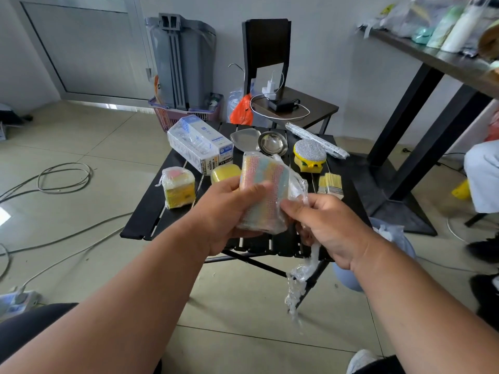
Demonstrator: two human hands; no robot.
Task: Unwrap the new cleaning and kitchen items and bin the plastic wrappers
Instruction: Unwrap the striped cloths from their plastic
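My left hand (229, 211) grips a pack of pastel striped sponge cloths (266, 187) above the small black folding table (151, 211). The pack is still partly covered in clear plastic wrap (297, 282), which trails down below my right hand (332, 228). My right hand pinches that wrap at the pack's right edge. On the table lie a wrapped yellow sponge pack (178, 190), a bare yellow sponge (224, 172), a wrapped white box (199, 144) and a wrapped roll (316, 140).
A steel bowl (272, 143), a grey dish (244, 137), a yellow scrubber with a silver top (310, 155) and a brush (330, 184) sit on the table's far side. A blue bin with a plastic liner (394, 238) stands at the right. Cables cross the floor at left.
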